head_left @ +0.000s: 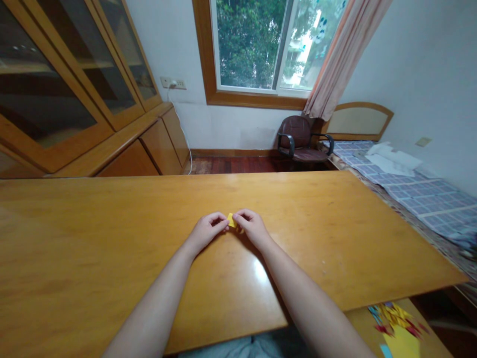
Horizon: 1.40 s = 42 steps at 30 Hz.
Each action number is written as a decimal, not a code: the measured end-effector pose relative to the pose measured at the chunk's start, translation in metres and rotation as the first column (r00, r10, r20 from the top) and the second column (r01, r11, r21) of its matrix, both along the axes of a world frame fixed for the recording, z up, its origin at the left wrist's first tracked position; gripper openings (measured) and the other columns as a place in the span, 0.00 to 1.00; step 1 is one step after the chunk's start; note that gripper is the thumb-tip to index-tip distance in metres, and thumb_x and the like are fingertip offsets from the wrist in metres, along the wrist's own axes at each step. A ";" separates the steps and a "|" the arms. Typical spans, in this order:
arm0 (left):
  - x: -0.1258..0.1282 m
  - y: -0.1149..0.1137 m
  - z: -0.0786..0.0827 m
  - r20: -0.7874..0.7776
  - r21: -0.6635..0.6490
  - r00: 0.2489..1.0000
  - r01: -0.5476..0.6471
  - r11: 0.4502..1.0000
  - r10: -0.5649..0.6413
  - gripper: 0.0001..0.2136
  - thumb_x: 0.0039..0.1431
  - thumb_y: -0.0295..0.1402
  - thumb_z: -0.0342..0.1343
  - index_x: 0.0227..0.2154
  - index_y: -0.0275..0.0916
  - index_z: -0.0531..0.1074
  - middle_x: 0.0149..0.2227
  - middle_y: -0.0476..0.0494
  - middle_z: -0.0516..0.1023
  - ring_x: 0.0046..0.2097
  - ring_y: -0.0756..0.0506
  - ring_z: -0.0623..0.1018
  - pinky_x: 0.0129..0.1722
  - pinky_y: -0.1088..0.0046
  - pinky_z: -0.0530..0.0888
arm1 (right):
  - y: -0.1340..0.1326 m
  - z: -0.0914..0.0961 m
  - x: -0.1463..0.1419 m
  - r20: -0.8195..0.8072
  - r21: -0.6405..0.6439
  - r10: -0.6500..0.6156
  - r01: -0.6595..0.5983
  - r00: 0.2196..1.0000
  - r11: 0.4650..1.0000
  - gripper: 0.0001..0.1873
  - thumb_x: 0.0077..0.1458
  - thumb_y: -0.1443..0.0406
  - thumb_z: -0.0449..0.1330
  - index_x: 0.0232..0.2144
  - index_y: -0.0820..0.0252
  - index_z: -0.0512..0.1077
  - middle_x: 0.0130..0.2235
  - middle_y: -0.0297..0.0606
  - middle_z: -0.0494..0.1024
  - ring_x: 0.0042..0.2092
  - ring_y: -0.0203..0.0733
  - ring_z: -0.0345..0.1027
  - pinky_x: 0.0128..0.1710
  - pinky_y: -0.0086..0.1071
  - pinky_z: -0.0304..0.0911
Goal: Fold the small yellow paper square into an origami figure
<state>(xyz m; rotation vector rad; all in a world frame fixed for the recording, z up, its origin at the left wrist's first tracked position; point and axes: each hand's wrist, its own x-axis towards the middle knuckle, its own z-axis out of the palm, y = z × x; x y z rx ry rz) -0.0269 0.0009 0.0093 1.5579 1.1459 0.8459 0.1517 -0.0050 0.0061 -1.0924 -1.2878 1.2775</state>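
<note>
A small yellow piece of paper (231,219) is held between my two hands, just over the wooden table (112,258). My left hand (207,229) pinches its left side between thumb and fingers. On the right side, the fingers of my right hand (252,226) are closed on the same piece. Fingertips cover part of the paper, so its full shape and any folds are too small to make out.
Below the table's right front edge, a lower surface holds yellow paper (402,343) and several coloured scraps (397,318). Beyond the table are a brown armchair (298,136), a bed (417,189) and a glass-fronted cabinet (122,149).
</note>
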 end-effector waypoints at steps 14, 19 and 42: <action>-0.002 -0.001 0.002 0.083 -0.033 0.996 -0.037 0.999 0.039 0.11 0.53 0.40 0.59 0.26 0.37 0.72 0.26 0.49 0.76 0.30 0.49 0.73 0.34 0.74 0.68 | -0.001 0.002 -0.001 -0.063 -0.021 0.013 -0.015 0.998 1.000 0.11 0.51 0.59 0.61 0.24 0.61 0.71 0.21 0.30 0.69 0.25 0.34 0.61 0.27 0.27 0.57; -0.002 -0.002 0.002 0.084 -0.038 0.995 -0.046 0.998 0.049 0.10 0.53 0.40 0.59 0.26 0.37 0.73 0.25 0.49 0.76 0.29 0.49 0.72 0.34 0.74 0.68 | 0.000 0.002 -0.001 -0.057 -0.020 0.016 -0.017 0.998 1.000 0.12 0.51 0.58 0.61 0.24 0.61 0.72 0.21 0.30 0.69 0.25 0.34 0.61 0.27 0.27 0.57; -0.004 -0.002 0.000 0.042 0.007 0.998 -0.045 0.999 0.045 0.12 0.53 0.42 0.59 0.27 0.37 0.74 0.27 0.47 0.77 0.30 0.48 0.74 0.33 0.74 0.70 | 0.000 0.003 -0.003 -0.053 -0.020 0.016 -0.018 0.998 1.000 0.12 0.51 0.58 0.61 0.24 0.61 0.72 0.22 0.30 0.69 0.26 0.34 0.61 0.28 0.27 0.57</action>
